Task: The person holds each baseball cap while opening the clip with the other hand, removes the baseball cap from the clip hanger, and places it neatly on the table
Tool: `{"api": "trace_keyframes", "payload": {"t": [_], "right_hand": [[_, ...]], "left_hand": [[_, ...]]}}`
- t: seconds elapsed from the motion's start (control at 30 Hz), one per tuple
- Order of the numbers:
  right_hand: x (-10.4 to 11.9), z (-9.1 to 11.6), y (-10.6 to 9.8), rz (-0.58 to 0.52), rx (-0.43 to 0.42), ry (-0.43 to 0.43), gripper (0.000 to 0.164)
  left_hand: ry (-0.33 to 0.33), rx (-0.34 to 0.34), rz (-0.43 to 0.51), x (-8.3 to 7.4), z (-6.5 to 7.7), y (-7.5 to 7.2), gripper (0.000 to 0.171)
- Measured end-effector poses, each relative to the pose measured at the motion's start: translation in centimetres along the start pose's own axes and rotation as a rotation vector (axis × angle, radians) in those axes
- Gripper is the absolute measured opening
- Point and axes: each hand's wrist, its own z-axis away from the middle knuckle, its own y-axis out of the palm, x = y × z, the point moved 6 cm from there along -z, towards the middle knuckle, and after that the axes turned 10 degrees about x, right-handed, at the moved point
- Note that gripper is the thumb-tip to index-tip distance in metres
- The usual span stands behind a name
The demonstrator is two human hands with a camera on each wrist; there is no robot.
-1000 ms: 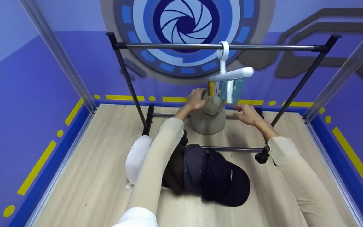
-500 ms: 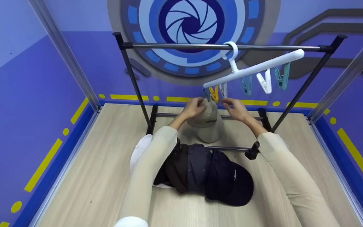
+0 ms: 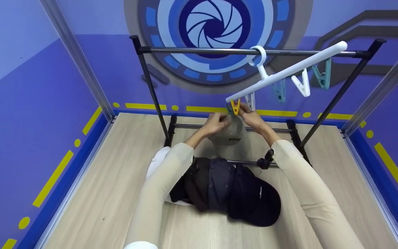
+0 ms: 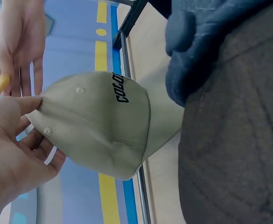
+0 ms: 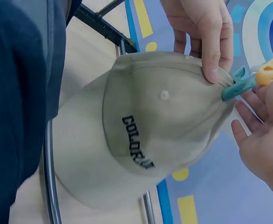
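A khaki cap (image 3: 231, 133) with dark lettering hangs by its crown under the low left end of a white clip hanger (image 3: 288, 71). In the right wrist view, a teal clip (image 5: 236, 88) is on the crown. My left hand (image 4: 22, 151) pinches the crown fabric beside that clip, thumb and fingertips on the cap. My right hand (image 5: 267, 133) is at the yellow clip (image 5: 269, 72), its thumb against it. The other fingers (image 4: 26, 74) of the right hand extend loosely beside the crown in the left wrist view.
A black-and-silver garment rack (image 3: 219, 51) carries the hanger, with several other clips. In front of its base, a row of dark caps (image 3: 226, 190) and a white cap (image 3: 157, 160) lies on the wooden floor (image 3: 92, 193). A patterned blue wall (image 3: 192, 93) stands behind.
My right hand has moved left to the yellow clip. The hanger has swung round and its left end dipped. My left hand still has the khaki cap, which has turned and shifted slightly.
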Motion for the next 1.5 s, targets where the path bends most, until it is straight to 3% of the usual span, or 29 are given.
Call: {"api": "trace_keyframes", "payload": {"t": [0.13,0.3,0.43,0.53,0.8,1.0,1.17,1.5], "right_hand": [[-0.2,-0.5,0.4,-0.038,0.046,0.016,0.042],[0.0,-0.6,0.3,-0.061,0.086,-0.031,0.031],[0.2,-0.8,0.6,-0.121,0.134,-0.068,0.029],[0.0,-0.9,0.7,-0.158,0.141,-0.043,0.028],[-0.2,-0.7,-0.1,-0.180,-0.037,0.089,0.033],[0.4,-0.5,-0.7,-0.224,-0.184,0.153,0.031],[0.4,-0.5,-1.1,-0.276,-0.290,0.144,0.021],[-0.1,-0.6,-1.2,-0.323,-0.290,0.154,0.011]], "left_hand": [[0.016,0.026,-0.047,-0.3,0.0,0.7,0.019],[0.041,0.052,-0.047,-0.4,0.1,1.0,0.015],[0.049,0.036,-0.045,-0.4,0.3,0.9,0.013],[0.048,0.013,-0.057,-0.5,0.4,1.1,0.019],[0.025,-0.035,-0.042,-0.8,0.5,0.9,0.030],[0.027,-0.004,-0.039,-1.1,0.3,0.7,0.032],[0.050,0.024,-0.055,-1.3,0.4,0.9,0.033],[0.087,0.076,-0.065,-1.5,0.4,1.5,0.039]]}}
